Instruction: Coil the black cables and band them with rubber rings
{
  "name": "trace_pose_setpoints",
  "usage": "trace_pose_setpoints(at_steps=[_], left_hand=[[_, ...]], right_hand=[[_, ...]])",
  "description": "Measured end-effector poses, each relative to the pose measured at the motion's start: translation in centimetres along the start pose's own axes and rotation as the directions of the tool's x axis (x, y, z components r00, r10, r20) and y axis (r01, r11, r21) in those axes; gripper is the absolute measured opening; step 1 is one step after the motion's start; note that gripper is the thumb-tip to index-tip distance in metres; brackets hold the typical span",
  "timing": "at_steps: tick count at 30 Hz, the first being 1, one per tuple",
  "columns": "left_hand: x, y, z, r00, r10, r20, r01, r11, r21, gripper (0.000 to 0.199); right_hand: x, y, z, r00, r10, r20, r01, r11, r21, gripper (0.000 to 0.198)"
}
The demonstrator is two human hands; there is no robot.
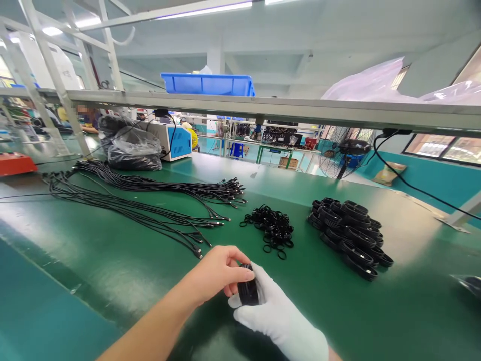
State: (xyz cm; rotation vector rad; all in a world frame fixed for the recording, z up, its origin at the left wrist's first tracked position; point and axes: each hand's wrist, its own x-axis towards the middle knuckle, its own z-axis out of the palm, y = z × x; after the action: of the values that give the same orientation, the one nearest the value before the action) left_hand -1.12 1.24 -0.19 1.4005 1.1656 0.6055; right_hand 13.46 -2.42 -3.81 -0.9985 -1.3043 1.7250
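A coiled black cable [248, 292] is held between my two hands above the near part of the green table. My bare left hand [221, 273] pinches the top of the coil with thumb and fingers. On my right hand [270, 306] is a white glove, its fingers closed round the coil from the right. Just beyond my hands lies a pile of small black rings [271, 224]. Uncoiled black cables [150, 208] with plugs at their ends stretch out to the left. A stack of coiled cables [347, 233] sits to the right.
A metal shelf [210, 103] spans the table [285, 313], carrying a blue bin [208, 84]. Behind the loose cables are a bagged bundle [135, 148] and a blue-and-white machine [176, 140]. A fan [341, 153] stands past the far edge. A red box [17, 164] is at left.
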Motion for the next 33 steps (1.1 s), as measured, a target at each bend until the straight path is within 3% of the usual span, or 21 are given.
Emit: trace_pose_setpoints(at_steps=[2, 4, 8, 13, 19, 25, 31, 33], left_hand=[[0.1, 0.0, 0.4, 0.999, -0.016, -0.030, 0.017, 0.999, 0.032, 0.025], [0.1, 0.0, 0.8, 0.999, -0.021, -0.043, 0.023, 0.998, 0.057, 0.024], [0.3, -0.2, 1.1, 0.999, -0.022, -0.046, 0.026, 0.995, 0.098, 0.024], [0.4, -0.8, 1.2, 0.996, -0.016, -0.086, 0.026, 0.992, 0.123, 0.021], [-1.0, -1.2, 1.2, 0.977, 0.033, -0.212, -0.028, 0.999, 0.028, 0.030], [-2.5, -2.5, 2.4, 0.998, -0.007, -0.058, -0.006, 0.975, -0.222, 0.018], [-2.5, -3.2, 2.5, 1.000, 0.004, -0.019, -0.009, 0.962, -0.271, 0.017], [-2.4, -3.3, 2.3, 1.000, 0.008, -0.001, -0.008, 0.967, -0.254, 0.014]], right_hand=[[0.2, 0.2, 0.5, 0.988, -0.025, -0.155, -0.008, 0.978, -0.209, 0.050], [0.2, 0.4, 0.7, 0.981, -0.021, -0.193, -0.028, 0.968, -0.249, 0.040], [-0.2, 0.2, 0.3, 0.992, 0.063, -0.105, -0.071, 0.994, -0.077, 0.023], [-0.3, 0.3, -0.9, 0.984, 0.049, 0.174, -0.090, 0.968, 0.234, 0.045], [-0.1, 0.3, -0.7, 0.995, 0.080, 0.060, -0.089, 0.981, 0.171, 0.041], [0.3, 0.6, -0.6, 0.995, 0.058, 0.075, -0.070, 0.985, 0.160, 0.046], [0.3, 1.1, -0.8, 0.984, 0.096, 0.148, -0.124, 0.974, 0.191, 0.036], [0.3, 1.4, -0.8, 0.989, 0.090, 0.120, -0.111, 0.977, 0.181, 0.036]])
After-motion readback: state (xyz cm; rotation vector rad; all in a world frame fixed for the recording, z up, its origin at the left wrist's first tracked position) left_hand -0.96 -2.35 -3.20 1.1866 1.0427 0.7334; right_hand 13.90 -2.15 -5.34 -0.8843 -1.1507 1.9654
